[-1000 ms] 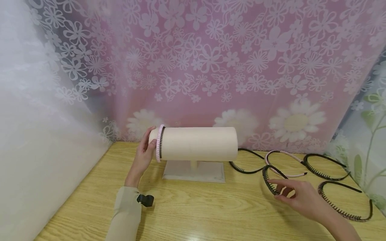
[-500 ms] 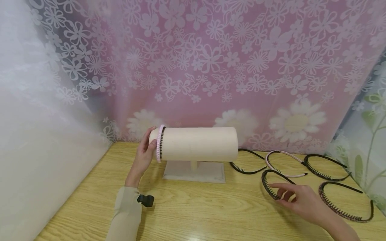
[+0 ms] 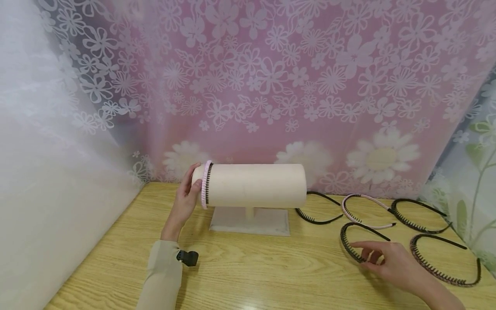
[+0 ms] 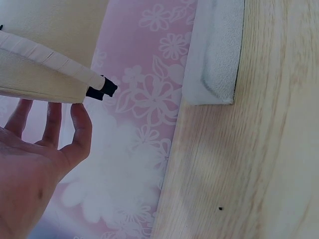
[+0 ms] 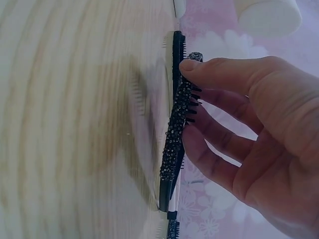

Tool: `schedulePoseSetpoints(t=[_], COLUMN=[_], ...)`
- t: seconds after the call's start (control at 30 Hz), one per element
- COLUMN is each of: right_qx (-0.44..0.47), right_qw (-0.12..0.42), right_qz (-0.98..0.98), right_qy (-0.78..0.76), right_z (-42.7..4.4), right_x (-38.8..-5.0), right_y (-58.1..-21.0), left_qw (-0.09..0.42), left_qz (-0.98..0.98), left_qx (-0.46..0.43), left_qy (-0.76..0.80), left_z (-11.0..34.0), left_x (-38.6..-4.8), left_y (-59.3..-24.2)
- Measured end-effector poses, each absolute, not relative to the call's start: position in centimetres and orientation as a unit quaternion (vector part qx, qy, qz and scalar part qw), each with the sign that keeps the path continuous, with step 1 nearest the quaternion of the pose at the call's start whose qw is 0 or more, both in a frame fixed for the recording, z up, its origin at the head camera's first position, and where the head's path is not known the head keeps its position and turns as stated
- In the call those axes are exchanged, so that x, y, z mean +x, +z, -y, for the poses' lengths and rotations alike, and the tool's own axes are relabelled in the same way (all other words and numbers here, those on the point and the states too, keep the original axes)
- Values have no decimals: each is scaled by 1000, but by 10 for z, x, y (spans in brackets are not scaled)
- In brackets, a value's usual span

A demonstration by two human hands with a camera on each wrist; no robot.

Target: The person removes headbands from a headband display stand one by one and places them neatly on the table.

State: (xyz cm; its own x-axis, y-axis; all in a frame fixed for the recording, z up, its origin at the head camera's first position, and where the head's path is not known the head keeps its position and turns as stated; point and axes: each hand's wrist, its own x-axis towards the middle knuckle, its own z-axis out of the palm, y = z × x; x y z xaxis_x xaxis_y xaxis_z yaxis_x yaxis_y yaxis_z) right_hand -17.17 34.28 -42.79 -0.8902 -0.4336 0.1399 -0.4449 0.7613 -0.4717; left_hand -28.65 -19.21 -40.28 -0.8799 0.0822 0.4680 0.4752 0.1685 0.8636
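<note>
A cream padded roll on a headband display stand (image 3: 257,185) lies level in the head view. My left hand (image 3: 184,204) holds its left end, beside a pink wrapped headband (image 3: 203,189) with black teeth fitted around the roll. In the left wrist view, this headband (image 4: 55,60) ends in black tips, and my fingers touch the roll's edge. At the right, my right hand (image 3: 395,263) pinches a black toothed headband (image 3: 344,237) low at the table. The right wrist view shows the thumb on the beaded outer face of this headband (image 5: 173,132), with fingers on its toothed side.
Behind and right of the right hand lie a black headband (image 3: 318,222), a pink one (image 3: 347,211), another black one (image 3: 404,218) and a dark beaded one (image 3: 428,265). The stand's flat base (image 3: 228,221) rests on the wooden table (image 3: 271,271). A floral curtain (image 3: 271,107) hangs behind.
My right hand has moved slightly right and toward me, bringing the black headband lower and flatter to the table. The left hand and the roll keep their place.
</note>
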Motion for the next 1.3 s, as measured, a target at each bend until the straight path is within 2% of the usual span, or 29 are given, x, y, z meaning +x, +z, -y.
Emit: schedulePoseSetpoints(t=[0.13,0.37,0.77,1.3], right_qx=[225,233,232,226], right_qw=[-6,1,-19,-14], right_qz=[942,942,946,949], right_qy=[250,242,228,217], right_z=[-346,-350,-358,-367], right_x=[-171,-170,-172,-172], right_y=[-428,-431,-431,-434], left_qw=[159,157,155,153], left_qz=[746,741,744,744], left_qx=[-187,-196,-192,-188], left_qy=[-619,-623,-621,-622], left_z=[192,192,192,192], left_x=[-287,-287,-286,-286], left_y=[-403,-404,-403,-403])
